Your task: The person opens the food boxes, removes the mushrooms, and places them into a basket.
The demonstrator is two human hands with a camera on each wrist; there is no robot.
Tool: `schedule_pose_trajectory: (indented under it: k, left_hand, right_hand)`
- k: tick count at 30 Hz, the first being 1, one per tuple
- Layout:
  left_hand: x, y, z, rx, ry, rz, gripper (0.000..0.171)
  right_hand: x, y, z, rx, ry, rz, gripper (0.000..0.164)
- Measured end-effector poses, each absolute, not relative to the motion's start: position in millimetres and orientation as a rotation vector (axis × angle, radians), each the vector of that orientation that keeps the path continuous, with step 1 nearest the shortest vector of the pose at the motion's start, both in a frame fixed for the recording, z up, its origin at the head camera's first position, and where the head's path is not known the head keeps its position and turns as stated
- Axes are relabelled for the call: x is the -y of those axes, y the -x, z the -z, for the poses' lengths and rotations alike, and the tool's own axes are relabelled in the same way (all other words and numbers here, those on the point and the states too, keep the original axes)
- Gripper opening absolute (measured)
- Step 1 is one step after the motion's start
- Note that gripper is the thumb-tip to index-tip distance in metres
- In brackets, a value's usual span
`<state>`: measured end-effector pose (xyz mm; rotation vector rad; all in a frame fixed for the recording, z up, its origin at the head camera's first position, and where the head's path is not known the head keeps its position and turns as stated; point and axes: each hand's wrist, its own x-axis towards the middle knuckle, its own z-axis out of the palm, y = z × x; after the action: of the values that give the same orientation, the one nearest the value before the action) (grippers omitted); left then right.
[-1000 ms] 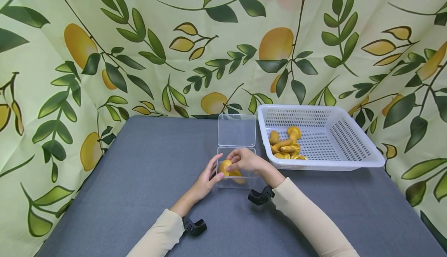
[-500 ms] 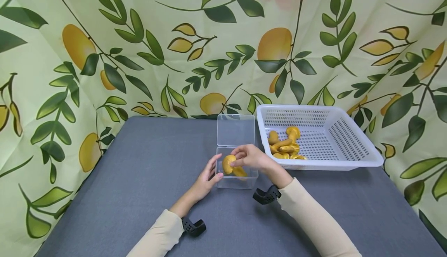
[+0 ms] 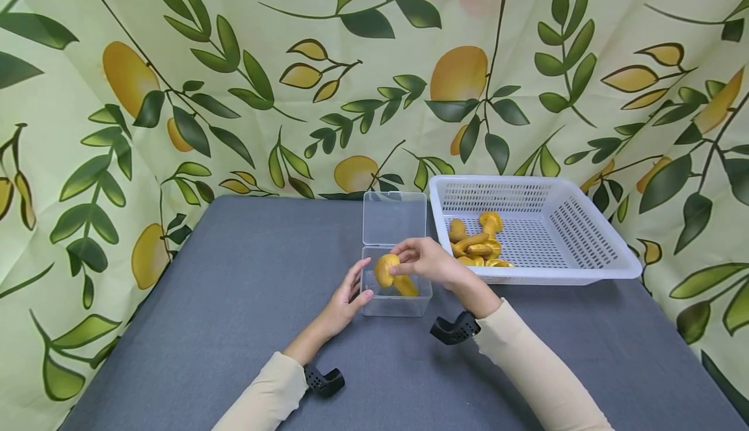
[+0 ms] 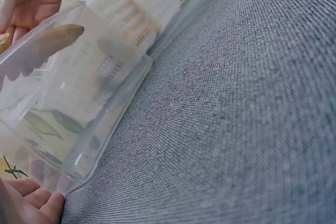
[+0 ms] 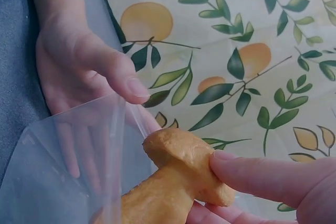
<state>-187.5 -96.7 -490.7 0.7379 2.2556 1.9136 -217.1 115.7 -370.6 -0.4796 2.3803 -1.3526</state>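
Note:
A yellow-brown mushroom (image 3: pixel 386 270) is pinched at its cap between the thumb and fingers of my right hand (image 3: pixel 429 262). Its stem (image 5: pixel 157 198) slants down over the opening of a clear plastic box (image 3: pixel 394 307), whose hinged lid (image 3: pixel 394 218) is laid back. Along the box's left side rests my left hand (image 3: pixel 345 300), fingers fairly straight against the outside wall and thumb by the front corner. Through the clear wall in the left wrist view, the mushroom's stem (image 4: pixel 58 38) shows. The right fingertips behind the cap are partly hidden.
A white perforated basket (image 3: pixel 544 277) stands right of the box, with several more mushrooms (image 3: pixel 482 246) heaped at its left end. Grey cloth covers the table (image 3: pixel 263 255). A leaf-and-fruit printed curtain (image 3: pixel 234 125) hangs behind it.
My right hand has risen and shifted slightly right, lifting the mushroom from low inside the box to nearer its rim. My left hand stays at the box's side.

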Motion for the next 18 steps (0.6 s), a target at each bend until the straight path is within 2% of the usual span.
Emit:
schedule_pose_trajectory:
  k: [18]
  left_hand:
    - [97,186,489,-2.277,-0.727,-1.883,0.063]
  right_hand:
    - [-136,211,347,-2.383,0.447,1.446,0.041]
